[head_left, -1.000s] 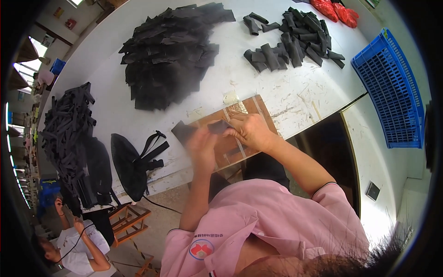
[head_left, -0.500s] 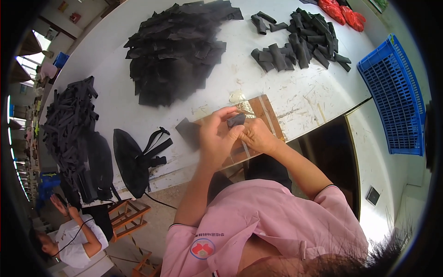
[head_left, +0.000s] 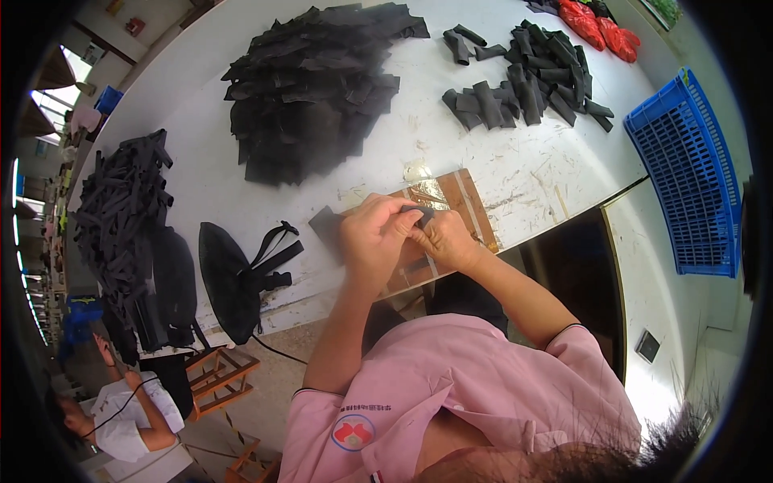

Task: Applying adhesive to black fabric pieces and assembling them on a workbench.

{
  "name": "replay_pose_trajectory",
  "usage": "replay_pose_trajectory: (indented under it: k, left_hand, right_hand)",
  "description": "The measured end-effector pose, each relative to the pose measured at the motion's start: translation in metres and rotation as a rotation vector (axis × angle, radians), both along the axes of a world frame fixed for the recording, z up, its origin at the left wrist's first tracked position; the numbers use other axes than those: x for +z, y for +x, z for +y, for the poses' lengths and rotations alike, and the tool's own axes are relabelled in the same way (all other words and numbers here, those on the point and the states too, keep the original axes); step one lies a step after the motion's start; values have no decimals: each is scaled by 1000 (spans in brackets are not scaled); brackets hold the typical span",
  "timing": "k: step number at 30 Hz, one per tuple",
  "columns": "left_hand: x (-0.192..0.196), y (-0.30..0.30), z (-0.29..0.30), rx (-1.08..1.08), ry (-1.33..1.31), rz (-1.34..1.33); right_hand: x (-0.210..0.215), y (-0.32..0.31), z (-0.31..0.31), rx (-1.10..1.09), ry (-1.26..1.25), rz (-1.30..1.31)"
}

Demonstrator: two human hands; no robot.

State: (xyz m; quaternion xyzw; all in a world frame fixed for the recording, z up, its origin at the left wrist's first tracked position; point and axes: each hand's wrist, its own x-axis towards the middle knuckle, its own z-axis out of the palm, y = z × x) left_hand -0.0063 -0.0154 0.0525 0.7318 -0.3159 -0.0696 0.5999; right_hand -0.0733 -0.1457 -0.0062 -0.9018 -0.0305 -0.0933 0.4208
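A small piece of black fabric (head_left: 418, 213) is pinched between my two hands, above a brown board (head_left: 467, 197) at the table's near edge. My left hand (head_left: 375, 231) curls its fingers round the fabric from the left. From the right my right hand (head_left: 448, 239) grips it, thumb and fingers pressed together. Most of the fabric is hidden by my fingers. A flat black fabric piece (head_left: 326, 228) lies on the table, partly behind my left hand. Shiny golden tape (head_left: 427, 191) covers part of the board.
A big stack of black fabric pieces (head_left: 310, 97) lies ahead, rolled black pieces (head_left: 527, 80) far right. Black strips (head_left: 121, 217) and a black strapped item (head_left: 229, 278) lie left. A blue basket (head_left: 684, 169) stands right. A person in white (head_left: 133, 419) sits at lower left.
My left hand has shifted slightly and its fingers have curled further over the fabric, so less of it shows. My right hand stays close against it.
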Motion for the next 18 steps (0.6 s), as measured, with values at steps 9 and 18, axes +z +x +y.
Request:
replay_pose_trajectory:
  k: [9,18]
  left_hand:
    - [-15,-9,13,-34,-830,558]
    - [-28,-11,20,27,-642,440]
  right_hand:
    - [34,2,-7,49,-124,-71]
    - [12,4,0,23,-150,-43]
